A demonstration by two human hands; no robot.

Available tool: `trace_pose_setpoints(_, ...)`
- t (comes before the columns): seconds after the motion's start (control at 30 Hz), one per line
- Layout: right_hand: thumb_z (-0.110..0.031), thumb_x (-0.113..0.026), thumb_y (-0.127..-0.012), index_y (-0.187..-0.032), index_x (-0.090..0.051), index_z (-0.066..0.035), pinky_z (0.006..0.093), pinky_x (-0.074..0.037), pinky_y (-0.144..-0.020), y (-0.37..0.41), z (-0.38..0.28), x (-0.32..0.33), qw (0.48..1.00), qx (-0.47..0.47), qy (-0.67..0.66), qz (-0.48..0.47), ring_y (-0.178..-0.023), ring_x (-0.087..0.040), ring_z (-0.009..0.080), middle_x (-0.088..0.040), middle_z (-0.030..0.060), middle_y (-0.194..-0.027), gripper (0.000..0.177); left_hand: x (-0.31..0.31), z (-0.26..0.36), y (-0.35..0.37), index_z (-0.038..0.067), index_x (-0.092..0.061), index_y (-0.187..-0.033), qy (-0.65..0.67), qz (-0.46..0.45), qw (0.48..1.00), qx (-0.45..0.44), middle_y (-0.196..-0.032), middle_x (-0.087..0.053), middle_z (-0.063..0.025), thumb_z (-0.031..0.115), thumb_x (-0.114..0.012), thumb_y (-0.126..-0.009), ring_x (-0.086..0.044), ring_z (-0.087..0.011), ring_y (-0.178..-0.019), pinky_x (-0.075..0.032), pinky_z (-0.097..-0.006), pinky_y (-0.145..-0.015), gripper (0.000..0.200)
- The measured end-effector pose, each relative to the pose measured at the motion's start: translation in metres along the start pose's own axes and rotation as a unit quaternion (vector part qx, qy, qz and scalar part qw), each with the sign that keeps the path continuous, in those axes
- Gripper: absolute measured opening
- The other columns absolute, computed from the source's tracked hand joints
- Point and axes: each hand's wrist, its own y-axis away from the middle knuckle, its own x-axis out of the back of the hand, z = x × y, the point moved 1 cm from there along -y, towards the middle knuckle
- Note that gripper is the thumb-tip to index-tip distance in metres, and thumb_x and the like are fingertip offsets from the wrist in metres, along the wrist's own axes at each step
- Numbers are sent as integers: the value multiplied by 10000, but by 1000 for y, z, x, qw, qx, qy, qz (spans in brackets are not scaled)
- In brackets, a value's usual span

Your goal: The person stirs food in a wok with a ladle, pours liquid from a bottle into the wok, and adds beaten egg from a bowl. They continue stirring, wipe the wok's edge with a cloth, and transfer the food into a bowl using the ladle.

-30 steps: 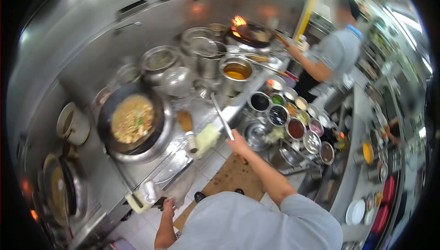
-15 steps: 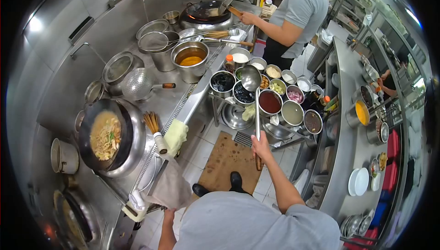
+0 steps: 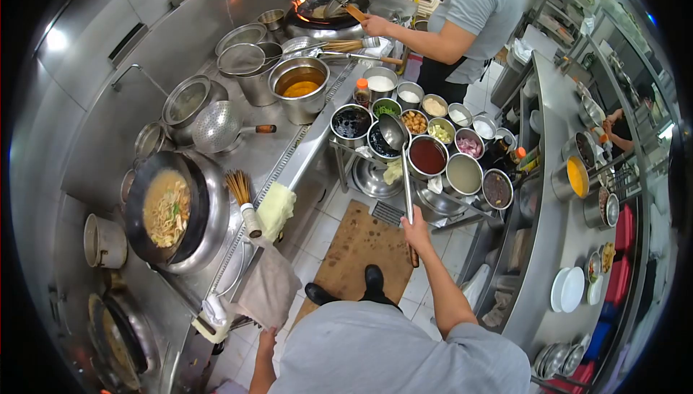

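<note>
My right hand [image 3: 416, 231] is closed around the wood-ended handle of a long steel ladle [image 3: 408, 181]. The ladle's bowl is tilted over the container of dark liquid [image 3: 377, 144], beside a container of red-brown sauce [image 3: 427, 156]. Low at the counter's front, my left hand [image 3: 267, 339] is at the lower edge of a hanging beige cloth [image 3: 268, 286]; its fingers are hidden. Left of the cloth, a wok [image 3: 173, 210] holds noodle-like strips and greens in broth. A bamboo brush [image 3: 245, 203] and a pale yellow cloth [image 3: 276, 210] lie near the counter edge.
A pot of amber liquid [image 3: 299, 88] stands behind a perforated ladle [image 3: 218, 127]. Further off, a co-worker [image 3: 469, 22] holds a wooden-handled tool at a flaming wok [image 3: 328, 11]. On the right, a steel counter [image 3: 538, 250] carries white plates [image 3: 568, 289] and pots.
The ladle's bowl has dropped and tipped toward the dark liquid, uncovering a container of chopped greens. Flames have flared at the far wok, where the co-worker's tool has moved left. My left hand stays by the cloth.
</note>
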Motion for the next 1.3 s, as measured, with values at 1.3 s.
trace_pose_setpoints(1.3, -116, -512, -944, -1357, -319, -72, 233, -381, -350, 113, -394, -208, 814, 14, -246, -526, -441, -401, 67, -429, 0, -703, 458, 91, -48, -70, 41, -660, -1088, -21, 26, 988, -149, -1026, -682, -127, 302, -677, -844, -639, -216, -938, -501, -330, -828, 357)
